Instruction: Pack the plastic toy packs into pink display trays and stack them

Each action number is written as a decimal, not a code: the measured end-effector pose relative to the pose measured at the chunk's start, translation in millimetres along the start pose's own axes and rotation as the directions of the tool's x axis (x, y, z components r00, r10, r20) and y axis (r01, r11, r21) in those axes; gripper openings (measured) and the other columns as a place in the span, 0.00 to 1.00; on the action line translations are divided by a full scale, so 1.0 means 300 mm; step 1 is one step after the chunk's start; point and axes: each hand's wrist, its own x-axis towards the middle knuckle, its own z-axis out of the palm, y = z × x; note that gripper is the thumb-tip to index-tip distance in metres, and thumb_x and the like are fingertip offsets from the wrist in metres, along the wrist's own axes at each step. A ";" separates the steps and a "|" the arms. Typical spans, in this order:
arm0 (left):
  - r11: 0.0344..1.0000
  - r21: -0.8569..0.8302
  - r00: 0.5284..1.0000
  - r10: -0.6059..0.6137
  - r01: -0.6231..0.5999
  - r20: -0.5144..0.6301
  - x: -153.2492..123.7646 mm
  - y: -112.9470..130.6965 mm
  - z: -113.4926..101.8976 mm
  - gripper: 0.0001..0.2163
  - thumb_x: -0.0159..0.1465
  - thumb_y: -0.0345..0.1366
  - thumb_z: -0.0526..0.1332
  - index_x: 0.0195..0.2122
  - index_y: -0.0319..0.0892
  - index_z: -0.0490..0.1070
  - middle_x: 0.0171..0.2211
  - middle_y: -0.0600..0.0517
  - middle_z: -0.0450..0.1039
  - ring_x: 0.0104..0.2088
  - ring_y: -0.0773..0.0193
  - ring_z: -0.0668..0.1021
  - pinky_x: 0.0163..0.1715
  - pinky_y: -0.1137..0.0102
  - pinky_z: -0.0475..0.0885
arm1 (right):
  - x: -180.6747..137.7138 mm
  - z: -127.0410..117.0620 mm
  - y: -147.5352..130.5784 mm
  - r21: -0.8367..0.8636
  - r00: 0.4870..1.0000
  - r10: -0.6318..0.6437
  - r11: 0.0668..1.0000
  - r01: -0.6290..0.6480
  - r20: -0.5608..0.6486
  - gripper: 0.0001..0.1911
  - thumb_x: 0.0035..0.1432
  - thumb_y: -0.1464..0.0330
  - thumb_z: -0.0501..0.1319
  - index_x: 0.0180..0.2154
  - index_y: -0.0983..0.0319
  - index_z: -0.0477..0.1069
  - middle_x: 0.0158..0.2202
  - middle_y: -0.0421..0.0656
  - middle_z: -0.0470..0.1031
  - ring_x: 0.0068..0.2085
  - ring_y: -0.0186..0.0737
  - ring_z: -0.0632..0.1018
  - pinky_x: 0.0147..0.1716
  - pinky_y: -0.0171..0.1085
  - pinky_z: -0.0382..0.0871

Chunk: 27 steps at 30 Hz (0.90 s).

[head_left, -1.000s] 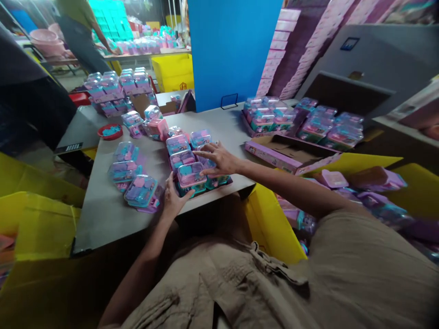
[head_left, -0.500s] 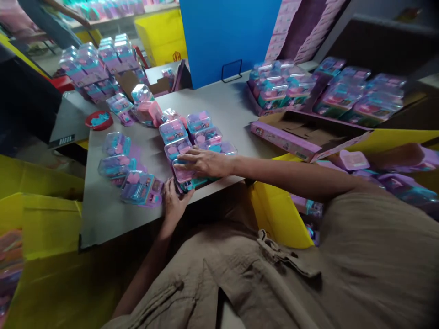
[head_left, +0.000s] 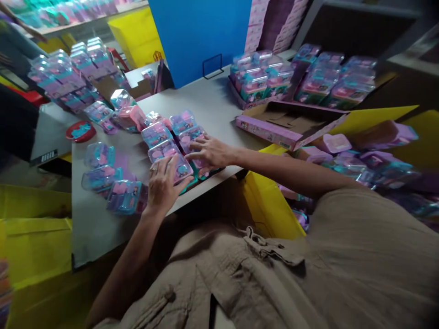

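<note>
Boxes (head_left: 157,134) with clear lids stand in two close rows under the person's hands, as the head view shows. The left hand (head_left: 162,185) lies loosely spread over the nearest box (head_left: 181,170) of the left-hand row, fingers across its lid, thumb along the near edge. Just right of it, the right hand (head_left: 213,153) rests on the near end of the other row, fingers bent over a lid; whether they grip it, I cannot tell. Left of the left hand, three more clear-lidded packs (head_left: 124,197) lie on the grey table (head_left: 98,237); farther beyond them sits a red bowl (head_left: 90,134) of blue pieces (head_left: 79,131). Past the left hand and the rows is a pink box (head_left: 132,118). Beyond the right hand, to its right, lies an open cardboard tray (head_left: 264,130). Beneath the right forearm stands a yellow carton (head_left: 270,201).
</note>
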 end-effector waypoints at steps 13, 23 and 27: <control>0.997 0.023 0.981 0.063 -0.068 0.181 0.069 -0.122 0.005 0.26 0.63 0.52 0.72 0.61 0.53 0.78 0.57 0.43 0.75 0.62 0.37 0.74 0.68 0.39 0.63 | 0.083 -0.008 -0.022 -0.178 0.965 -0.093 0.974 0.139 0.247 0.22 0.69 0.54 0.61 0.57 0.57 0.78 0.63 0.49 0.71 0.61 0.60 0.72 0.63 0.62 0.61; 0.925 0.234 0.937 0.237 -0.298 0.257 0.072 -0.131 -0.024 0.24 0.72 0.52 0.61 0.65 0.48 0.73 0.57 0.37 0.73 0.59 0.39 0.75 0.59 0.44 0.73 | 0.109 0.080 -0.010 -0.205 0.976 -0.193 0.956 0.210 0.099 0.19 0.63 0.54 0.69 0.50 0.58 0.79 0.56 0.48 0.77 0.56 0.57 0.77 0.62 0.64 0.64; 0.911 0.253 0.934 0.269 -0.326 0.235 0.074 -0.130 0.015 0.23 0.74 0.50 0.60 0.66 0.48 0.70 0.59 0.37 0.72 0.59 0.40 0.74 0.58 0.45 0.73 | 0.083 0.066 0.032 -0.018 0.992 -0.111 0.993 0.112 0.051 0.31 0.64 0.50 0.68 0.60 0.61 0.73 0.54 0.52 0.78 0.57 0.57 0.77 0.62 0.60 0.65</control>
